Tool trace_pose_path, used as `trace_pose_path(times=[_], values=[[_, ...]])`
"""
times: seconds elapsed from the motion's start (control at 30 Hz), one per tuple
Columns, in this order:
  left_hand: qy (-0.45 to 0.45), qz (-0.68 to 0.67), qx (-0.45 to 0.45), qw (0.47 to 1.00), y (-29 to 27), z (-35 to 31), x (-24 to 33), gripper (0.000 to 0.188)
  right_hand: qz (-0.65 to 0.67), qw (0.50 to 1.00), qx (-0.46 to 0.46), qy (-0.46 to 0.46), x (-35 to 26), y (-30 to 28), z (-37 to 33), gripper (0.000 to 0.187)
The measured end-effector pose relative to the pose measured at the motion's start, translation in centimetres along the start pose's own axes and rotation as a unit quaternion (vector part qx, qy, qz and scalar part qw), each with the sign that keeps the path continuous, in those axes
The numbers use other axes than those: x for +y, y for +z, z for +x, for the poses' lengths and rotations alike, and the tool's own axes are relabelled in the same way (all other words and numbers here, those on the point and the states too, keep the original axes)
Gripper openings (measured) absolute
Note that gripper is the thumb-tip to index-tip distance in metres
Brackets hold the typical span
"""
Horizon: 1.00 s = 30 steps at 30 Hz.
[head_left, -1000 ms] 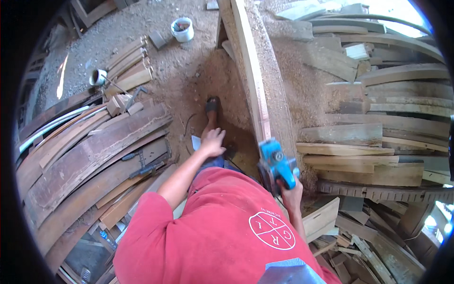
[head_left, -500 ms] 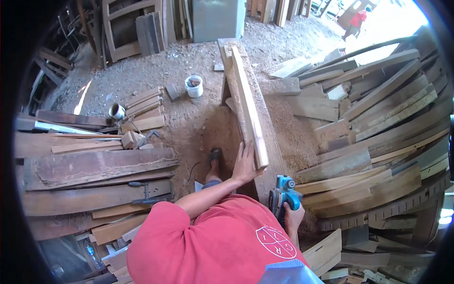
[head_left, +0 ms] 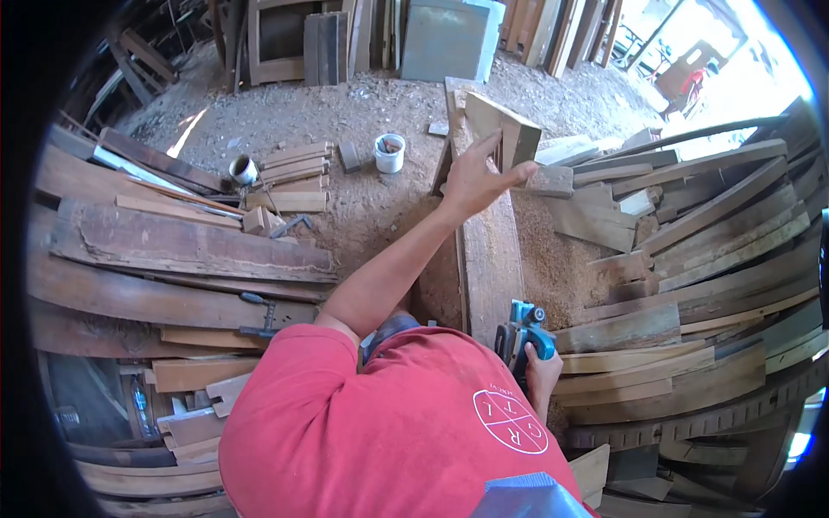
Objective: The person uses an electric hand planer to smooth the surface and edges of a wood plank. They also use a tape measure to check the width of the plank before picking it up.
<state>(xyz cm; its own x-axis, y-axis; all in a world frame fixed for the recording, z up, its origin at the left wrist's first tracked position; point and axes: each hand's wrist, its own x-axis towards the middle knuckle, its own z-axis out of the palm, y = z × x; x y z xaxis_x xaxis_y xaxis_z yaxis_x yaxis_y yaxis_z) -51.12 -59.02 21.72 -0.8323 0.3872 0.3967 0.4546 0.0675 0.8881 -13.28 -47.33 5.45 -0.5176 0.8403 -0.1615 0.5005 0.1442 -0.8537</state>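
Note:
My left hand point(head_left: 477, 180) reaches out over the far half of a narrow plank bench point(head_left: 494, 268), thumb and fingers spread. Beside those fingers a pale wooden piece point(head_left: 508, 128) stands tilted at the bench's far end, its near end raised; the fingertips overlap it, and whether they touch it is hard to see. Low on the right, my right hand point(head_left: 542, 371) grips the handle of a teal electric hand planer point(head_left: 524, 338) beside the near end of the bench.
Stacked boards point(head_left: 691, 319) curve along the right, with sawdust point(head_left: 553, 250) beside the bench. More planks point(head_left: 190, 242) and a clamp point(head_left: 259, 315) lie left. A white bucket point(head_left: 389, 155) stands on the ground. Far right, another person point(head_left: 693, 82) is outside.
My left hand has moved forward from the wooden piece's near end. The piece, which lay lengthwise on the bench, is now tilted up at the far end. The planer stays in my right hand.

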Motion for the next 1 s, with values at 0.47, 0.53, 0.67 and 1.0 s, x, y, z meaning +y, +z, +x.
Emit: trace_pose_path(times=[0.47, 0.53, 0.67, 1.0], values=[[-0.013, 0.001, -0.02, 1.0, -0.6, 0.4, -0.8, 0.106, 0.04, 0.998, -0.033, 0.02, -0.4, 0.0, 0.0, 0.032], [-0.006, -0.001, -0.02, 1.0, -0.8, 0.3, -1.1, 0.106, 0.051, 0.997, -0.041, 0.047, -1.1, -0.3, -0.5, 0.031], [-0.034, -0.032, -0.046, 0.998, -0.7, -0.3, -0.8, 0.114, 0.086, 0.994, -0.028, 0.055, -0.7, -0.8, -1.0, 0.034], [-0.076, 0.104, -0.203, 0.971, 8.7, -19.8, -14.1, 0.136, -0.028, 0.999, 0.019, 0.007, -4.5, -3.4, -5.3, 0.025]])
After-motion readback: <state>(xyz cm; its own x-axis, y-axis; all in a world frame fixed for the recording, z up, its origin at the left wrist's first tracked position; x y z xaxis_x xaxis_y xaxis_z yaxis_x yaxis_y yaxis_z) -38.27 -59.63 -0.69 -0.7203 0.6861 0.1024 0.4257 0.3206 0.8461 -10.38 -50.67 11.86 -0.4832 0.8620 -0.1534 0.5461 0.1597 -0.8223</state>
